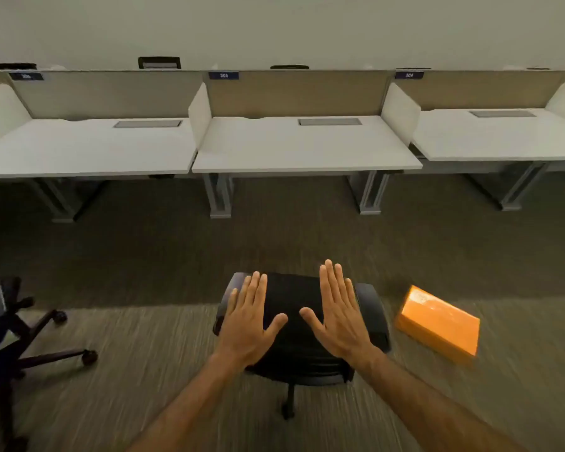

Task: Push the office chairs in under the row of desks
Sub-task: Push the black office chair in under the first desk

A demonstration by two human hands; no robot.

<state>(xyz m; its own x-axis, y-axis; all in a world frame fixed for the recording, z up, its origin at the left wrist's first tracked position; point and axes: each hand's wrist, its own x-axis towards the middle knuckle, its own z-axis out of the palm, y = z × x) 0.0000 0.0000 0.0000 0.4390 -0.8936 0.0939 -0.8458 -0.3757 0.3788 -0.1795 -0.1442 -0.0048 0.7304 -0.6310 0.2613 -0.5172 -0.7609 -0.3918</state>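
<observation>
We hold our left hand [249,316] and right hand [338,313] flat, fingers straight and nearly together, over the black chair [302,327] just below them; whether the palms touch it we cannot tell; the chair stands on the carpet well short of the middle desk [304,148], straight ahead beyond our fingertips; both hands are equally near, so the push should run forward, evenly.
</observation>
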